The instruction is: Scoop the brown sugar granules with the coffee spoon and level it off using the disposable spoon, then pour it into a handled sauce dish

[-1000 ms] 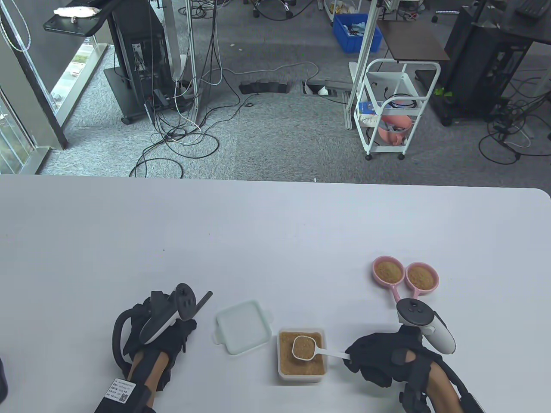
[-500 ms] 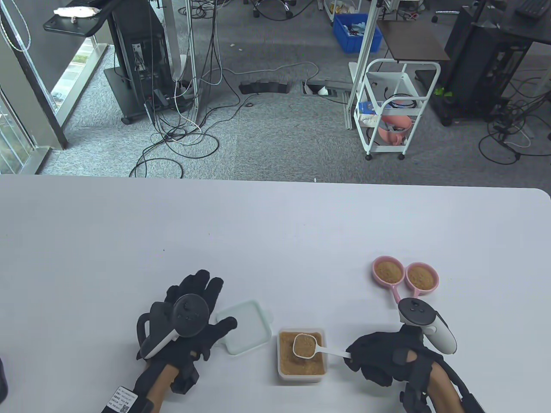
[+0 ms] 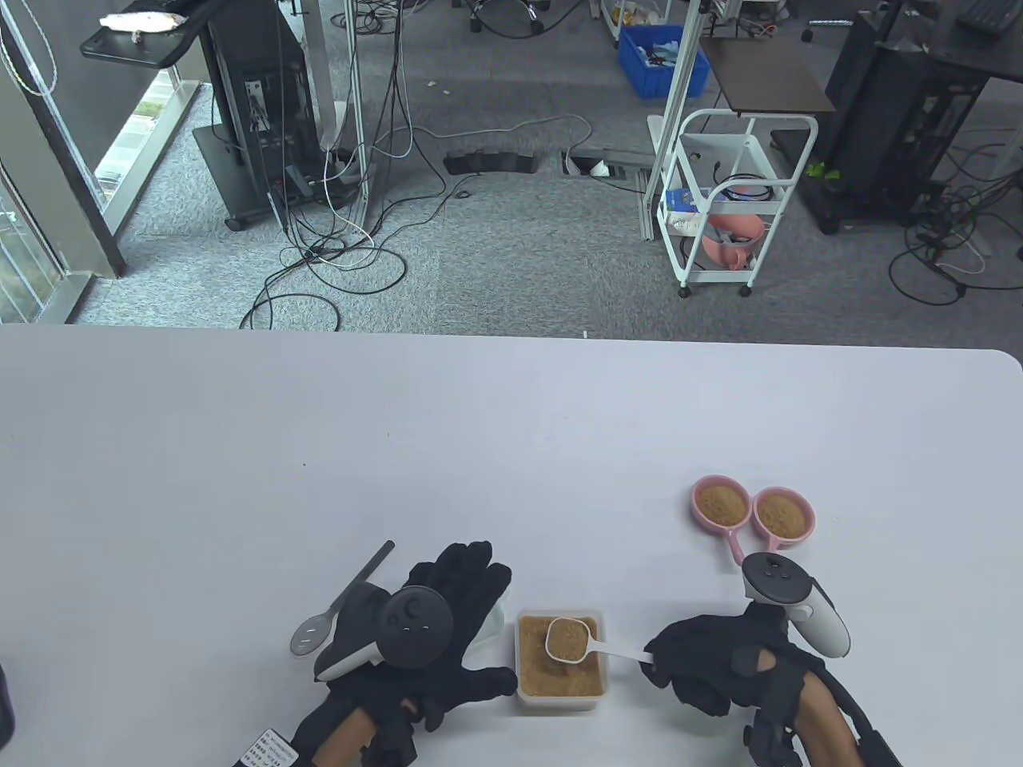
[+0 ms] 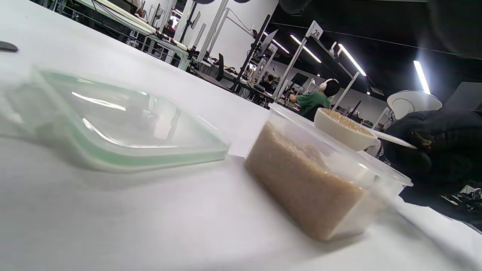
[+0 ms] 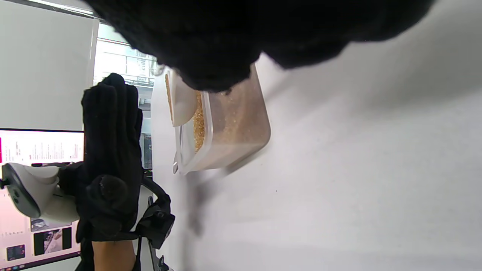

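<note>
My right hand (image 3: 679, 663) pinches the handle of a white coffee spoon (image 3: 567, 639), whose bowl, heaped with brown sugar, hovers just over the clear sugar container (image 3: 559, 697). The left wrist view shows the coffee spoon (image 4: 344, 130) above the container (image 4: 320, 180). My left hand (image 3: 483, 623) lies flat with fingers spread, just left of the container, and holds nothing. A grey disposable spoon (image 3: 336, 603) lies on the table to the left of that hand. Two pink handled sauce dishes (image 3: 722, 503) with sugar in them sit at the far right.
The container's lid (image 4: 113, 124) lies on the table left of the container, mostly hidden under my left hand in the table view. The near table edge runs close behind both wrists. A floor with cables and a white cart (image 3: 723, 200) lies beyond the table.
My left hand let go of the disposable spoon, opened, and moved right over the lid toward the container. The spoon now lies on the table. My right hand barely moved.
</note>
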### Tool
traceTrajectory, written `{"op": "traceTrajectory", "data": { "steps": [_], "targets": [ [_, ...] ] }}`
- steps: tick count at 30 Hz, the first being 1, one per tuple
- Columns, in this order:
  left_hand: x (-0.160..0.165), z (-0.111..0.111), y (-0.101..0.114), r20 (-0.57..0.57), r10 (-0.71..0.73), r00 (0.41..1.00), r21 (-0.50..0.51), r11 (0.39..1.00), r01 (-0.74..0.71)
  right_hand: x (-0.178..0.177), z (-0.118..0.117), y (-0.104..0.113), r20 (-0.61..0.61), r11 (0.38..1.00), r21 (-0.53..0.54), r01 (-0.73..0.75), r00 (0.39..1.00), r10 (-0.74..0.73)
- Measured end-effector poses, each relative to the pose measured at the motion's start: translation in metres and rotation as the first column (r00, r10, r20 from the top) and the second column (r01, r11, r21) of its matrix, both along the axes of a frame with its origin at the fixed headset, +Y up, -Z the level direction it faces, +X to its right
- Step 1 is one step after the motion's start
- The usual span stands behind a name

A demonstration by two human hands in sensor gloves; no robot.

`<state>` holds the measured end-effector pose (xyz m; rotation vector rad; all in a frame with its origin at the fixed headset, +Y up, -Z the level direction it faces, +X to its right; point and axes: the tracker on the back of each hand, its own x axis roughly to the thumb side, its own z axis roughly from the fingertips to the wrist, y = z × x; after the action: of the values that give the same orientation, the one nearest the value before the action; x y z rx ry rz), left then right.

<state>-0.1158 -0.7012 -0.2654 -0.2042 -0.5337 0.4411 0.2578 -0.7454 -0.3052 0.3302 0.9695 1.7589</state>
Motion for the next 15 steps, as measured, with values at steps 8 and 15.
{"op": "traceTrajectory", "data": {
  "steps": [8,15],
  "targets": [
    [-0.001,-0.004,-0.007,-0.009,-0.033,0.999,-0.025,0.999,0.033,0.031,-0.004,0.021,0.154,0.993,0.084,0.084,0.983,-0.096],
    [-0.002,-0.004,-0.007,-0.013,-0.052,0.999,-0.030,0.998,0.051,0.075,-0.007,0.029,0.360,0.983,0.123,0.134,0.917,-0.170]
  ]
}}
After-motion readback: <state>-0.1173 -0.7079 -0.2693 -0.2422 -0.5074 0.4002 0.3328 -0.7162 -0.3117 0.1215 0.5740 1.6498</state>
